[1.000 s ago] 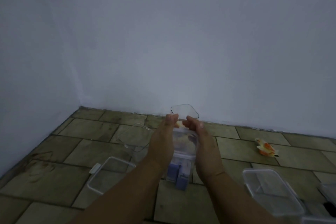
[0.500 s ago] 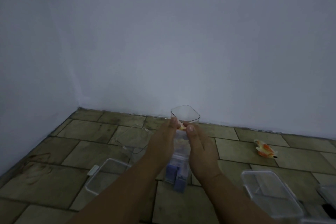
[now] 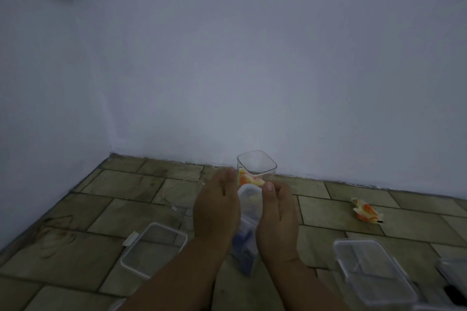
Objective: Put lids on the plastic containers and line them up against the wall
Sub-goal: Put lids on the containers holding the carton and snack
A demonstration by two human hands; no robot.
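Gripping a clear container (image 3: pixel 249 201) between left hand (image 3: pixel 217 209) and right hand (image 3: pixel 275 214), thumbs touching an orange wrapper (image 3: pixel 250 180), a person faces the wall (image 3: pixel 278 83); an open tall container (image 3: pixel 256 163) stands against it, with shallow tubs (image 3: pixel 154 250) flanking on the floor (image 3: pixel 121 184).

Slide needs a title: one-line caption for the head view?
Left hand and right hand hold a clear container, orange wrapper at its top, over tiled floor.
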